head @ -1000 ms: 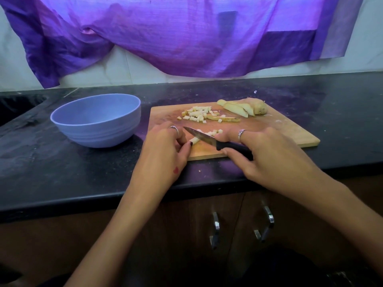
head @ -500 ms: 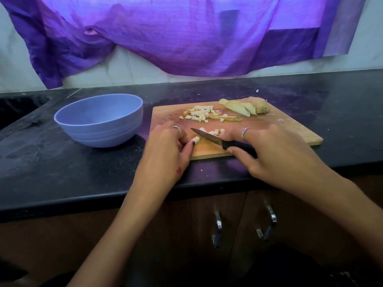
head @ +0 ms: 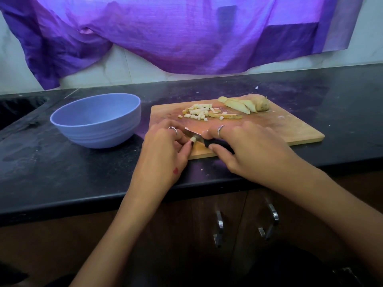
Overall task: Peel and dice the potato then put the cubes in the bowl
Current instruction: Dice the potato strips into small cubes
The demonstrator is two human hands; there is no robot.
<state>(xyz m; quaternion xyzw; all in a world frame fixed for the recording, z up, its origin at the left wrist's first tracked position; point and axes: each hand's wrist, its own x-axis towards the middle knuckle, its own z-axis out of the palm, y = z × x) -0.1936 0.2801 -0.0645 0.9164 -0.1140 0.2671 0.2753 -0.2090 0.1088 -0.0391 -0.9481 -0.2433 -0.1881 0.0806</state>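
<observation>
There is a single view, from a camera worn on the person's head, facing forward and tilted down toward the table [head: 62,172]. It sits close: both forearms enter from the bottom edge and the hands meet near the middle of the frame, the left hand [head: 163,150] just left of centre and the right hand [head: 248,150] just right of it. The wide lens bends the table's front edge and takes in the cupboard doors [head: 207,235] in the lower part and the purple cloth [head: 186,34] on the wall across the top. The cutting board [head: 290,129] lies centre right, the bowl [head: 95,121] centre left. With only one camera, no second view overlaps.
</observation>
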